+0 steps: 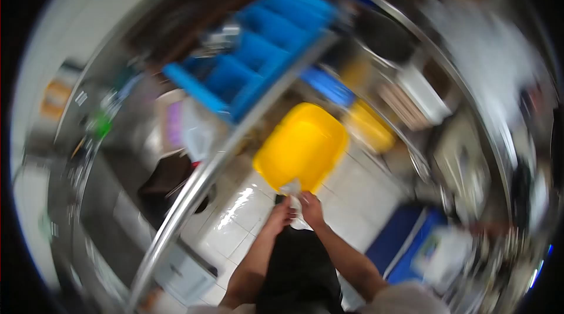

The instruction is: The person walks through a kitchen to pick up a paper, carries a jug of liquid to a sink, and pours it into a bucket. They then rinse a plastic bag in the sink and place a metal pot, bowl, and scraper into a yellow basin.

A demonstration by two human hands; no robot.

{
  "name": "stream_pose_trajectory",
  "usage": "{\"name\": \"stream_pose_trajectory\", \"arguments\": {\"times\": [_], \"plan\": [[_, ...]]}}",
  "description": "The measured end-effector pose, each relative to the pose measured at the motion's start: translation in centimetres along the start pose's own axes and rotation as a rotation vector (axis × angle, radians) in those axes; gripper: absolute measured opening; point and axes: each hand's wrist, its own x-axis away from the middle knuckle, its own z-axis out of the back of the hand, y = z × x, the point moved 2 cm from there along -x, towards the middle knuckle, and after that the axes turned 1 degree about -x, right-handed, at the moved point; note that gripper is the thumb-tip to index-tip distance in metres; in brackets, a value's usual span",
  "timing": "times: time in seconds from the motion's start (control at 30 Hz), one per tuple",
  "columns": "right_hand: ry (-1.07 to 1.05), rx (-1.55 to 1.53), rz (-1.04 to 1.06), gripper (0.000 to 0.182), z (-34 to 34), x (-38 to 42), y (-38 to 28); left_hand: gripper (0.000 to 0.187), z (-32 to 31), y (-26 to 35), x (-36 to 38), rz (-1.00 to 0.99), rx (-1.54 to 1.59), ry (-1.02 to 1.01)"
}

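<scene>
Close together in front of my dark apron (299,267), both hands grip a small crumpled whitish piece (295,203). My left hand (282,215) is closed on its left side. My right hand (311,207) pinches it from the right. Part of the piece sticks up above the fingers and part hangs below them. Blur hides whether it is thin plastic or cloth. Just beyond my hands is a yellow plastic basin (302,143), which the top of the piece overlaps in this view.
A blue compartment tray (258,49) sits on the steel counter at upper left, above a metal rail (176,208). Wet white tiles (235,220) cover the floor. Blue containers (405,237) stand at right, and shelves (411,96) hold tubs.
</scene>
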Motion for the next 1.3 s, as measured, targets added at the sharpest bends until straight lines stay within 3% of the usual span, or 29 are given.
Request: {"name": "stream_pose_trajectory", "arguments": {"times": [0.07, 0.1, 0.13, 0.2, 0.27, 0.3, 0.33, 0.37, 0.4, 0.43, 0.47, 0.5, 0.53, 0.57, 0.6, 0.67, 0.73, 0.77, 0.8, 0.83, 0.9, 1.03, 1.1, 1.17, 1.2, 1.27, 1.3], "plan": [[-0.177, -0.082, 0.185, 0.015, 0.0, -3.9, -2.8, 0.046, -1.5, 3.0, -4.5, -0.023, 0.205, 0.106], [-0.311, -0.256, 0.076, 0.021, -1.9, -5.4, -0.5, 0.03, -2.5, 4.7, -5.1, -0.18, 0.342, 0.249], [-0.413, -0.218, 0.114, 0.024, -1.8, -7.4, -1.7, 0.025, -1.1, 4.5, -7.6, -0.404, 0.197, 0.329], [-0.51, -0.18, 0.172, 0.026, -0.4, -12.2, -2.6, 0.019, -0.8, 6.9, -10.8, -0.632, 0.038, 0.422], [-0.781, -0.733, -0.242, 0.024, -0.2, -17.8, -0.2, 0.019, -0.9, 9.9, -10.4, -0.382, 0.416, 0.462], [-0.615, -0.683, -0.287, 0.019, -2.3, -21.5, 5.0, 0.019, 0.6, 10.1, -11.7, -0.397, 0.422, 0.482], [-0.604, -0.957, -0.541, 0.014, -3.1, -26.2, 6.9, 0.021, 1.9, 9.7, -13.8, -0.531, 0.32, 0.532], [-0.472, -1.187, -0.733, 0.012, -4.7, -31.0, 9.7, 0.024, 2.1, 9.0, -15.9, -0.649, 0.215, 0.555], [-0.293, -1.413, -0.904, 0.012, -6.4, -35.9, 12.7, 0.018, 1.9, 10.2, -15.9, -0.784, 0.047, 0.703], [-0.191, -1.448, -0.897, 0.009, -6.5, -39.7, 14.5, 0.023, 4.8, 7.8, -19.7, -0.936, 0.058, 0.559], [-0.19, -1.675, -0.826, 0.007, -7.3, -42.9, 18.3, 0.027, 3.5, 10.0, -18.6, -0.808, 0.08, 0.501], [-0.081, -1.789, -0.898, 0.013, -9.4, -47.0, 23.8, 0.036, 1.7, 11.6, -18.1, -0.91, 0.104, 0.44], [-0.044, -1.938, -1.003, 0.018, -8.9, -48.4, 22.0, 0.055, 0.6, 13.0, -17.5, -0.957, 0.182, 0.363], [0.105, -1.943, -1.057, 0.022, -9.3, -49.6, 21.8, 0.07, 0.3, 13.9, -18.6, -0.878, 0.148, 0.394], [0.112, -1.917, -1.074, 0.022, -9.6, -48.6, 21.2, 0.064, 0.6, 14.1, -20.3, -0.865, 0.138, 0.351], [0.37, -1.752, -1.159, 0.023, -8.3, -47.7, 20.7, 0.055, -0.7, 15.4, -23.6, -0.864, 0.241, 0.271], [0.258, -1.761, -1.178, 0.024, -7.9, -48.8, 23.4, 0.051, -2.0, 17.7, -24.7, -0.934, 0.329, 0.229], [0.152, -1.789, -1.209, 0.026, -8.6, -49.5, 24.4, 0.042, -3.0, 18.9, -25.1, -0.864, 0.281, 0.275], [0.261, -1.664, -1.404, 0.026, -6.7, -49.8, 20.7, 0.034, -3.8, 19.6, -25.3, -0.785, 0.247, 0.32], [0.177, -1.763, -1.444, 0.025, -6.0, -50.2, 19.8, 0.034, -4.2, 20.3, -25.3, -0.782, 0.266, 0.345], [0.116, -1.799, -1.159, 0.023, -3.2, -51.1, 13.0, 0.018, -5.3, 22.1, -26.9, -0.724, -0.162, 0.451], [0.083, -1.988, -1.089, 0.028, -2.2, -54.5, 16.2, 0.016, -6.2, 23.2, -33.9, -0.764, -0.241, 0.427], [-0.06, -2.153, -0.869, 0.023, 2.1, -52.5, 10.6, 0.018, -8.4, 26.3, -34.2, -0.946, -0.342, 0.349], [0.059, -2.117, -0.819, 0.024, 3.6, -51.3, 9.2, 0.019, -11.2, 29.2, -34.2, -0.858, -0.268, 0.406], [-0.057, -2.105, -0.789, 0.024, 4.1, -51.2, 9.5, 0.02, -12.9, 30.3, -34.7, -0.772, -0.208, 0.445], [-0.253, -2.104, -0.797, 0.028, 4.0, -51.7, 10.3, 0.018, -14.7, 31.2, -39.6, -1.057, -0.004, 0.276], [-0.292, -2.099, -0.817, 0.028, 4.3, -51.9, 10.7, 0.02, -15.9, 32.7, -39.5, -0.926, -0.062, 0.329]]}}
